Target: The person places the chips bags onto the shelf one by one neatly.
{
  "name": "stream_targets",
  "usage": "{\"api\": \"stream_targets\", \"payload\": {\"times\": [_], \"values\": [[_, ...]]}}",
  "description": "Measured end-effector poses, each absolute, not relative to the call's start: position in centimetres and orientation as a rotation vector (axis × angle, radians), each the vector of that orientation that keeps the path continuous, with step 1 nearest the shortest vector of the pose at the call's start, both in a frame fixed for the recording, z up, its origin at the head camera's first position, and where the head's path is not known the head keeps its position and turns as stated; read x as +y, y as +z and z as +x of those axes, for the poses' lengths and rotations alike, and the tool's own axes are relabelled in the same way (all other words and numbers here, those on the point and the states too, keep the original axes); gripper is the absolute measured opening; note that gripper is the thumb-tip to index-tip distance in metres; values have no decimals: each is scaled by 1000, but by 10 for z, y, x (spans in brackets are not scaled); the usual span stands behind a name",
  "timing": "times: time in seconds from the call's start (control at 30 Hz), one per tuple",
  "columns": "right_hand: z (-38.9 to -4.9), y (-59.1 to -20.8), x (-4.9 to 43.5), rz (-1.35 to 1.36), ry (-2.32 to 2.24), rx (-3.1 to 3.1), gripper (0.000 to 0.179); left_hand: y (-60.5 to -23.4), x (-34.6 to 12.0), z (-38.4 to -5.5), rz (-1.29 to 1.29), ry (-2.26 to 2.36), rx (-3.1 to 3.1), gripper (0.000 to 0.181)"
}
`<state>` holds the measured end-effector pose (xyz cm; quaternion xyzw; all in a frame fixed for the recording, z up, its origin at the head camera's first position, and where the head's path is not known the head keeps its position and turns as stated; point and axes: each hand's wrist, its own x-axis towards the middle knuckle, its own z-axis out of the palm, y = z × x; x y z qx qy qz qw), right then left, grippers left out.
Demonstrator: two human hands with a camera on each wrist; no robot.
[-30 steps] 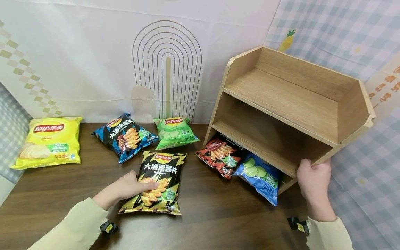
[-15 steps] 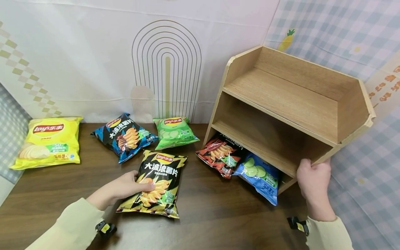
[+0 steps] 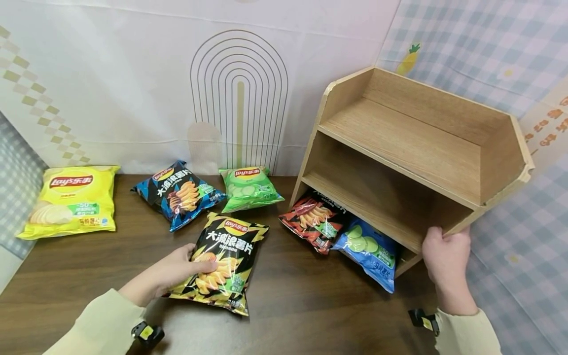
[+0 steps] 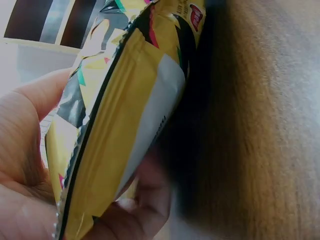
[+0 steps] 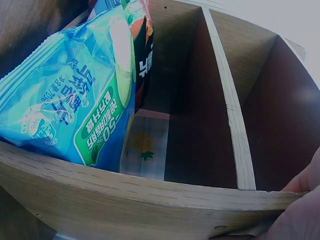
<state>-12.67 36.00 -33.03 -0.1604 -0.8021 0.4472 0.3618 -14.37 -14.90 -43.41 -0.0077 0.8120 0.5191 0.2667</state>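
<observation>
My left hand [image 3: 179,270] holds a black and gold bag of potato chips [image 3: 224,259] near the middle front of the table, thumb on its printed face. In the left wrist view, curled fingers [image 4: 150,192] show behind the bag's gold back. My right hand [image 3: 445,256] grips the right side panel of a wooden shelf [image 3: 399,133], thumb on the inner side. Two chip bags, one red and black [image 3: 312,219] and one blue [image 3: 368,249], stick out of the shelf's bottom compartment. The right wrist view shows the blue bag close to that side panel [image 5: 150,197].
Along the back of the brown table [image 3: 301,315] lie a yellow chip bag [image 3: 73,202], a blue and black chip bag [image 3: 179,195] and a green chip bag [image 3: 250,188]. A printed cloth [image 3: 133,88] hangs behind them. Checked cloth [image 3: 514,276] stands beside the shelf.
The black and gold bag has turned a little clockwise, its lower end swinging left. My left hand has shifted slightly left with it. My right hand keeps its hold on the shelf.
</observation>
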Motion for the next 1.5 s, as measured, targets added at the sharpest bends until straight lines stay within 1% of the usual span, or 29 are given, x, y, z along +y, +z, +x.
{"api": "stream_targets", "payload": {"times": [0.17, 0.4, 0.73, 0.97, 1.17, 1.27, 1.5], "values": [[-127, -331, 362, -415, 1159, -2060, 51, -438, -146, -141, -14, 1539, 2123, 89], [-127, -330, 360, -383, 1154, -2062, 51, -438, -145, -138, 8, 1621, 2076, 78], [-126, -328, 359, -379, 1166, -2050, 52, -429, -142, -133, 102, 1700, 1936, 75], [-125, -329, 361, -416, 1143, -2068, 52, -423, -134, -133, 147, 1664, 1998, 82], [-126, -331, 362, -406, 1144, -2060, 50, -416, -126, -130, 214, 1715, 1918, 76], [-126, -331, 362, -389, 1163, -2058, 51, -412, -119, -131, 245, 1727, 1915, 77], [-125, -329, 360, -379, 1151, -2065, 51, -401, -97, -139, 257, 1784, 1912, 71]]}}
